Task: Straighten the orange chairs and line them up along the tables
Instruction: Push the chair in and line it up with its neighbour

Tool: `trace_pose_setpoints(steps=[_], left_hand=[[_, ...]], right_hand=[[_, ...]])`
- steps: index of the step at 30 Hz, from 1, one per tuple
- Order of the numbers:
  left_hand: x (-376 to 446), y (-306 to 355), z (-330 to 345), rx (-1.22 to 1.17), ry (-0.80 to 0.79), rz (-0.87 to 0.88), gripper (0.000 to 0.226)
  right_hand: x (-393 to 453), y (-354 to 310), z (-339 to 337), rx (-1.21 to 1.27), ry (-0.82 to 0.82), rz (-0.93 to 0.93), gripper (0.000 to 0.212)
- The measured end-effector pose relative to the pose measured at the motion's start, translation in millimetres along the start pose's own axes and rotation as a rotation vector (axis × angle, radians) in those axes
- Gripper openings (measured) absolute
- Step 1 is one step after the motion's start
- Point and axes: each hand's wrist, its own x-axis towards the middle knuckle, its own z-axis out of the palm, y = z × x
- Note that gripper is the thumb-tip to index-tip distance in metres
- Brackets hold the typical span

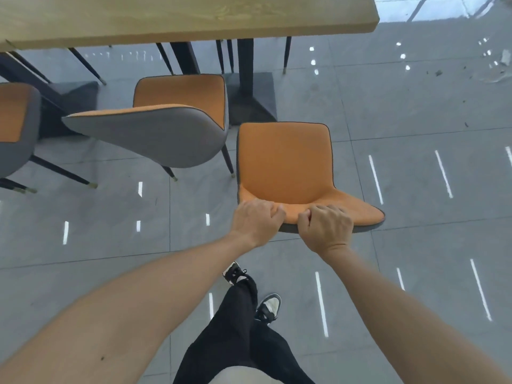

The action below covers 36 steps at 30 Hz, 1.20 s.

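Head view | orange chair [285,159] standing just short of the wooden table [177,18], seat facing it | left hand [256,221] and right hand [327,227] both gripping its backrest top | second chair [171,117] sitting beside it, nearer the table.

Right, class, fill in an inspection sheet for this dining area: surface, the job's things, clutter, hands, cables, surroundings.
Surface: grey tiled floor, glossy with light reflections.
Job's things: held chair stands out from the wooden table; middle chair is closer to the table, angled; left chair is partly out of frame.
Clutter: dark specks on the floor at far right.
Hands: left hand and right hand both grip the held chair's backrest top.
Cables: nothing seen.
Surroundings: black table pedestal; the person's sneakers below.
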Motion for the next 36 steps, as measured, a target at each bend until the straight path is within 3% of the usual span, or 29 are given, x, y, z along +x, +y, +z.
trace_pose_setpoints(steps=[8,17,28,36], left_hand=[[75.6,-17.0,-31.1,-0.042,0.038,0.004,0.047],[166.1,-34.8,-57.8,0.055,0.101,0.004,0.071],[242.3,-40.3,-92.9,0.024,0.07,0.002,0.073],[253.1,-29.5,-80.3,0.043,0.1,0.037,0.066]], right_hand=[[86.3,-16.0,4.2,0.001,0.079,-0.025,0.042],[178.5,-28.9,10.8,-0.02,0.145,-0.054,0.042],[260.7,-35.6,7.5,-0.015,0.206,-0.059,0.04],[268.3,-16.4,6.9,-0.023,0.188,-0.102,0.033]])
